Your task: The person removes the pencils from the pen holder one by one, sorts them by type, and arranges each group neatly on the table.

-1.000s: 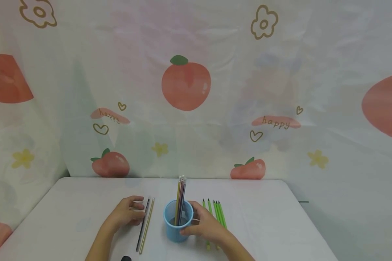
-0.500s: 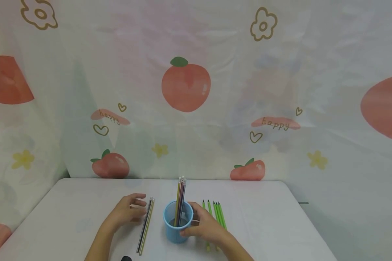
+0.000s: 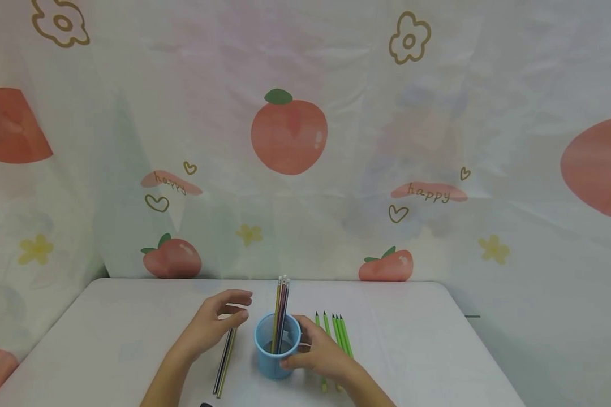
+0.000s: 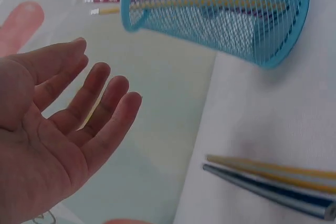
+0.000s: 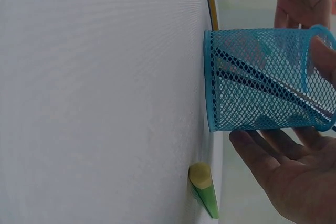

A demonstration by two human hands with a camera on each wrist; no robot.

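A blue mesh pencil holder [image 3: 272, 366] stands upright on the table with several pencils [image 3: 281, 305] leaning in it, eraser ends up. My right hand [image 3: 322, 351] grips its right side, thumb at the front and fingers behind; the right wrist view shows the mesh wall [image 5: 252, 82] between thumb and fingers. Left of the holder, my left hand [image 3: 215, 325] hovers with loosely bent fingers and nothing between them, as its bare palm [image 4: 47, 145] in the left wrist view confirms. Below it lie two pencils [image 3: 225, 364], one dark and one gold, side by side; the hand hides their far ends.
Several green pencils [image 3: 339, 333] lie on the white table [image 3: 412, 350] right of the holder, partly behind my right hand and forearm. A fruit-patterned cloth [image 3: 305, 226] hangs along the table's back edge. A small black object [image 3: 206, 405] shows at the bottom edge.
The dark pencil has shifted right against the gold one. My left hand has since risen off to the right, towards the pencil holder. The right hand keeps its place on the holder.
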